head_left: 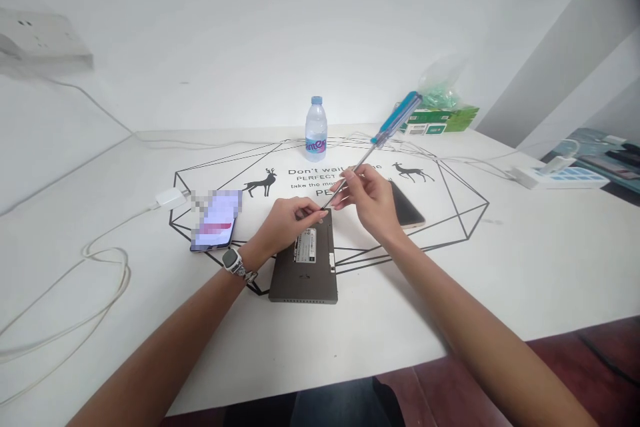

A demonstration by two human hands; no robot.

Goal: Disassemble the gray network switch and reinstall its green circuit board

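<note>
A dark grey-brown flat box-shaped device [305, 280] with a white printed label lies on the table, its vented short edge towards me. My right hand [367, 197] grips a screwdriver [397, 120] by its metal shaft. The blue translucent handle points up and to the right, and the tip comes down at the device's far right corner. At that same corner my left hand [295, 220] is closed, with thumb and fingers drawn together beside the tip. Whatever sits between those left fingertips is too small to make out.
Left of the device lies a phone [216, 220] with a lit screen, near a white charger [170, 198] and cable. A dark phone [406, 205] is partly behind my right hand. A water bottle [316, 130], green boxes [440, 120] and a power strip [560, 177] stand farther back.
</note>
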